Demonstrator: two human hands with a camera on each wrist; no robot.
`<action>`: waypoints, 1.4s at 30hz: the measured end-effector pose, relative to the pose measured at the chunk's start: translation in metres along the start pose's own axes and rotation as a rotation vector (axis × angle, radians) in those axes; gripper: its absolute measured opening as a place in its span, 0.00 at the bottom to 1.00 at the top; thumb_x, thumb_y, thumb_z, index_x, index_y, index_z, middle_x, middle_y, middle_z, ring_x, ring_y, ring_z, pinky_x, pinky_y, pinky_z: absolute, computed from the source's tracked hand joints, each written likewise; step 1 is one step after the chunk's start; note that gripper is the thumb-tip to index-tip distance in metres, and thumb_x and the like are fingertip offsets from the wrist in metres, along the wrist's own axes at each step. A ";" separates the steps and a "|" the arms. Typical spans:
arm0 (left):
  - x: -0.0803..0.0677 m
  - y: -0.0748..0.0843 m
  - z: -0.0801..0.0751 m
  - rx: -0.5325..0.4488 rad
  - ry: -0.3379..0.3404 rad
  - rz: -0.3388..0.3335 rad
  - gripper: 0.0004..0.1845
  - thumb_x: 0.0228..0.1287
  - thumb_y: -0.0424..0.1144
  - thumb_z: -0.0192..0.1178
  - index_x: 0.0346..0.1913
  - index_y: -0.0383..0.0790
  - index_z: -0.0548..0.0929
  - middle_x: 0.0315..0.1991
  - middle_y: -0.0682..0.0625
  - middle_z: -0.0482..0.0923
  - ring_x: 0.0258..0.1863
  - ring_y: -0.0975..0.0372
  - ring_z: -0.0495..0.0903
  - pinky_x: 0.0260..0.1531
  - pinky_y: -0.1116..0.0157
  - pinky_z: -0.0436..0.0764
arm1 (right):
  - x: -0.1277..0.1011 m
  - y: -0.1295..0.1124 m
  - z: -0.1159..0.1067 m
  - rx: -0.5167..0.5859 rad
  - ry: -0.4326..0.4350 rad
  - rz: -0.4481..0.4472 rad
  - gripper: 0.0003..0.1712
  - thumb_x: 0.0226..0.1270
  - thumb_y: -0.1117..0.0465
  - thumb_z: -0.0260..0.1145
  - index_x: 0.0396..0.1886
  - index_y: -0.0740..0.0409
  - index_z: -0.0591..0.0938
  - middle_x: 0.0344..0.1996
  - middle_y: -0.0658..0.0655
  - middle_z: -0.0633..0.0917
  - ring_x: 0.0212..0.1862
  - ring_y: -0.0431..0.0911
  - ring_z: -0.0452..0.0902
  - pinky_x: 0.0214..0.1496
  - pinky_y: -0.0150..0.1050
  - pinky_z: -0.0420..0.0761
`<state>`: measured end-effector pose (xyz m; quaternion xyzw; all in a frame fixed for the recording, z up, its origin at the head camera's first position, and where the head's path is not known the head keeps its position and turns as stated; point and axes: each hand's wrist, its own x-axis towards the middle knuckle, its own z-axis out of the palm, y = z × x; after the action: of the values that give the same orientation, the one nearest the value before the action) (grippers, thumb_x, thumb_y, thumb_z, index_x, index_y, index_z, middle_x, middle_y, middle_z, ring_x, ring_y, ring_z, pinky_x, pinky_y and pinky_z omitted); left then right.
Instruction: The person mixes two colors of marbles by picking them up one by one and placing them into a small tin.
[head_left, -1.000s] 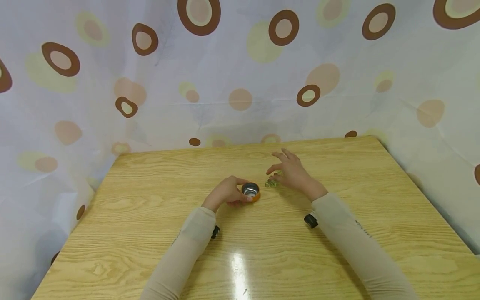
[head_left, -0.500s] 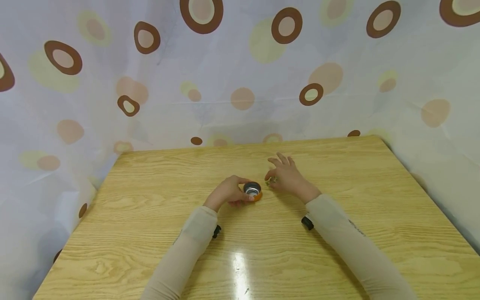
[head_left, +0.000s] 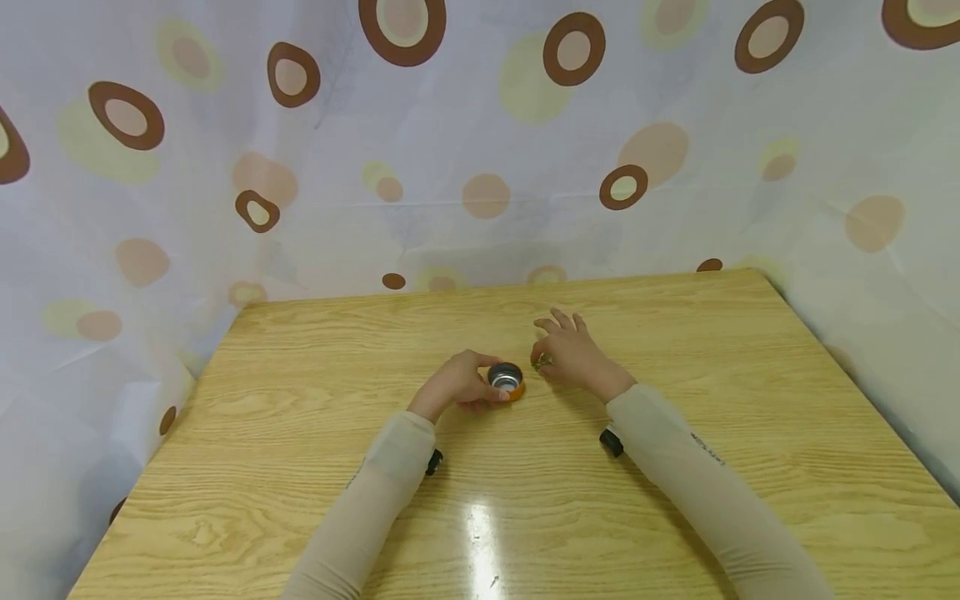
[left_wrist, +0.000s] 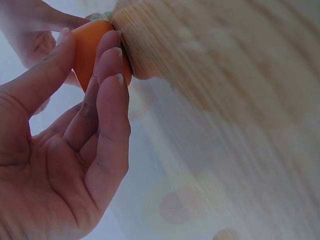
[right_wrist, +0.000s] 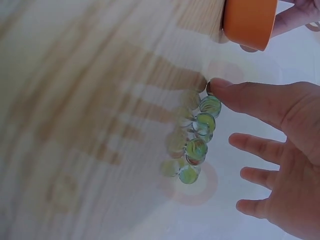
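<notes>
My left hand [head_left: 459, 384] holds a small orange bowl [head_left: 517, 393] with a shiny metal inside, thumb and fingers at its rim and side. In the left wrist view the bowl [left_wrist: 87, 52] stands against the wooden table. To its right, my right hand [head_left: 573, 354] reaches down over several clear green glass marbles [head_left: 545, 360]. The right wrist view shows the marbles [right_wrist: 196, 148] bunched on the table. There the thumb [right_wrist: 250, 97] meets a small dark round thing, too shaded to identify; the forefinger is hidden behind the thumb. The other fingers are spread, apart from the marbles.
The wooden table [head_left: 315, 500] runs back to a pale curtain [head_left: 322, 167] with brown and yellow spots, which also closes off both sides. Each wrist wears a small black camera [head_left: 611, 442].
My right hand has come down and slightly left onto the marbles, its thumb and forefinger closing toward each other. The left hand and bowl have stayed nearly still.
</notes>
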<state>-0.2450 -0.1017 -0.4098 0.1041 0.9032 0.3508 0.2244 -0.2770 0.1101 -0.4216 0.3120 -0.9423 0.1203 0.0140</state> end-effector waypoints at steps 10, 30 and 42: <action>-0.002 0.001 0.000 -0.012 0.002 -0.006 0.34 0.58 0.39 0.70 0.68 0.39 0.71 0.26 0.46 0.85 0.23 0.56 0.84 0.23 0.63 0.82 | 0.000 -0.003 -0.003 0.023 -0.001 0.017 0.06 0.59 0.59 0.73 0.36 0.52 0.88 0.66 0.66 0.69 0.71 0.67 0.49 0.66 0.71 0.47; -0.001 0.000 0.001 -0.016 0.008 0.001 0.35 0.58 0.40 0.70 0.68 0.40 0.71 0.26 0.46 0.85 0.23 0.56 0.84 0.24 0.63 0.82 | -0.005 -0.031 -0.019 0.049 0.099 -0.074 0.07 0.59 0.57 0.73 0.38 0.49 0.88 0.67 0.64 0.68 0.72 0.65 0.50 0.68 0.67 0.48; -0.001 -0.002 0.002 -0.025 0.010 0.017 0.36 0.59 0.41 0.69 0.69 0.37 0.69 0.28 0.48 0.85 0.23 0.57 0.82 0.25 0.62 0.82 | -0.006 -0.040 -0.017 0.036 0.107 -0.134 0.09 0.57 0.58 0.74 0.39 0.50 0.88 0.67 0.65 0.68 0.71 0.66 0.50 0.67 0.68 0.50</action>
<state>-0.2428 -0.1026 -0.4121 0.1069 0.8991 0.3643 0.2180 -0.2493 0.0869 -0.3975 0.3675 -0.9150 0.1527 0.0667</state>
